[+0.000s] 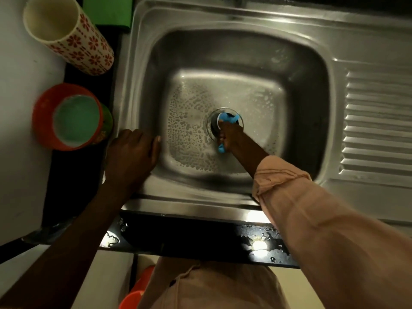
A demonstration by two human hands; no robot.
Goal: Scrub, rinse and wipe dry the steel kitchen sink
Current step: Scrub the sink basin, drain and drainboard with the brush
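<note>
The steel sink (312, 108) fills the middle of the view, its basin floor covered with water beads and thin suds. My right hand (229, 136) reaches down to the drain (213, 121) and grips a blue cloth (229, 118), whose ends stick out above and below my fist. The cloth presses on the drain opening. My left hand (131, 155) rests on the sink's left rim, fingers curled over the inner edge.
A ribbed drainboard (376, 121) lies to the right of the basin. On the left counter stand a tall floral tumbler (69, 34) and an orange tub (66, 118) holding a teal cup. The black counter edge (200, 239) in front is wet.
</note>
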